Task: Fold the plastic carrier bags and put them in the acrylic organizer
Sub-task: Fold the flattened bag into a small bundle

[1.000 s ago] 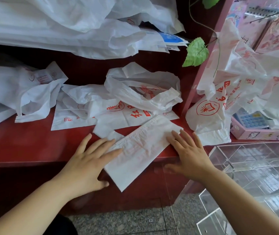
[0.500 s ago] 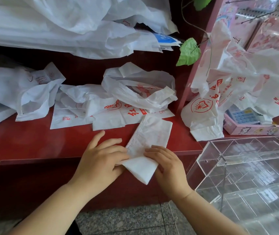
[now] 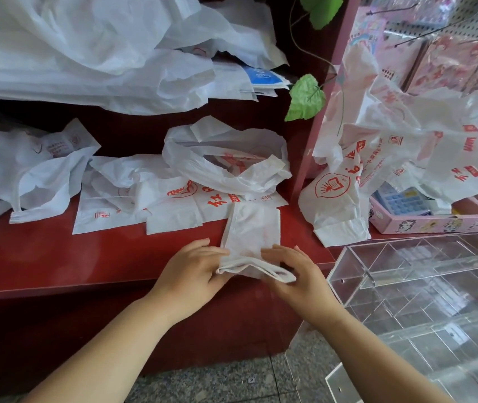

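A white plastic carrier bag, folded into a narrow strip (image 3: pixel 251 231), lies on the red counter (image 3: pixel 57 254) with its near end lifted at the counter's front edge. My left hand (image 3: pixel 194 271) pinches that end from the left and my right hand (image 3: pixel 293 274) grips it from the right, the fold doubled between them. The clear acrylic organizer (image 3: pixel 424 289) with several compartments stands at the lower right, just right of my right hand.
Several loose white bags with red print (image 3: pixel 226 167) lie crumpled on the counter behind the strip, more (image 3: pixel 400 158) hang over the pink shelf at the right. A pink box (image 3: pixel 429 219) sits behind the organizer. A big heap of white plastic (image 3: pixel 92 50) fills the upper shelf.
The strip has turned from slanting to nearly straight. Both hands went from pressing flat on it to drawing together at its near end and lifting that end into a fold.
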A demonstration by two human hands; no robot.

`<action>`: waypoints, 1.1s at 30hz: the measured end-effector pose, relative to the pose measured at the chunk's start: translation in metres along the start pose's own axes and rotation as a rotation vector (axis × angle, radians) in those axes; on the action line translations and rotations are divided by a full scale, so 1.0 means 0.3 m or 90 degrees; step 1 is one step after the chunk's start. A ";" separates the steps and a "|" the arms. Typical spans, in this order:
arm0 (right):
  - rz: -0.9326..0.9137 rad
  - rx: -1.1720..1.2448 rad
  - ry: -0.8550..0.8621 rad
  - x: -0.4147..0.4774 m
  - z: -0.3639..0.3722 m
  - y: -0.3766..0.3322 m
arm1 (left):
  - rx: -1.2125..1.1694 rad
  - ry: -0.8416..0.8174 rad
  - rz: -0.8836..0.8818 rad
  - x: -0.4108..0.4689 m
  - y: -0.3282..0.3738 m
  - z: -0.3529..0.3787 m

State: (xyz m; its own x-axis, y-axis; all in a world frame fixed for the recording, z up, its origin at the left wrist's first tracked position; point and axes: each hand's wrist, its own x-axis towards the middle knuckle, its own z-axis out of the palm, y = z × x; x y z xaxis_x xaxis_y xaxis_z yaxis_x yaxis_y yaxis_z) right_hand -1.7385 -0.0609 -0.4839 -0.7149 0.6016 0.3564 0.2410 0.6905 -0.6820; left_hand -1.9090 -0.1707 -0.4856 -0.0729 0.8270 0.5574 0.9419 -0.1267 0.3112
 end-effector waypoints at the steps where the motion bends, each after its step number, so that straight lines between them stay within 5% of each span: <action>1: 0.021 0.019 0.009 -0.009 -0.004 -0.002 | 0.009 -0.009 -0.020 0.005 0.020 -0.004; 4: 0.086 0.101 0.046 -0.013 -0.008 -0.006 | -0.094 -0.054 -0.191 0.017 0.051 -0.016; 10: 0.226 0.127 0.150 0.069 -0.008 -0.003 | -0.291 -0.010 -0.352 0.051 0.053 0.002; 23: 0.417 -0.187 -0.013 0.291 -0.034 0.002 | -0.243 -0.001 -0.380 0.122 0.049 0.034; 33: 0.467 -0.222 -0.068 0.330 -0.044 0.018 | -0.189 -0.046 -0.371 0.156 0.040 0.051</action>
State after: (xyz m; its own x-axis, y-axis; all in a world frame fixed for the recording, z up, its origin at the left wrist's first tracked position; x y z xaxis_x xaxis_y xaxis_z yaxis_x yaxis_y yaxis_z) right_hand -1.7993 0.0078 -0.4439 -0.3507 0.9195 -0.1775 0.8493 0.2324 -0.4740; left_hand -1.8962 -0.1250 -0.4676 -0.5114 0.8394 0.1841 0.6241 0.2155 0.7510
